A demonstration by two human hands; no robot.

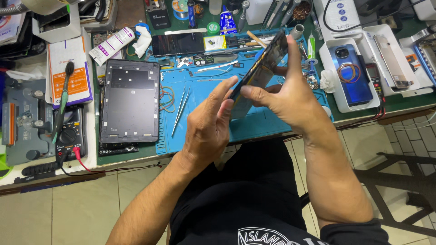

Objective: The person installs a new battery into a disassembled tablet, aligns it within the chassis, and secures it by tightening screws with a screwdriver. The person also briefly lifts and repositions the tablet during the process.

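- At the far left a multimeter (pixel 70 131) lies on the bench.
- Next, a dark tablet back (pixel 130 102) lies flat beside the blue mat (pixel 204 122), where tweezers (pixel 180 110) rest.
- Your left hand (pixel 209 129) pinches the lower edge of the opened phone (pixel 261 68), held tilted above the mat.
- Your right hand (pixel 284 97) grips that phone from behind.
- Farther right, a blue phone (pixel 352 75) sits in a white tray (pixel 328 63).

The work mat (pixel 254 124) is bright blue. Left of the mat lies a dark grey tablet back (pixel 130 100); left of that, a black multimeter (pixel 70 131) with a red lead. Right of the mat, a white tray (pixel 338 105) carries a glossy blue phone (pixel 350 75). The desk (pixel 395 103) is green.
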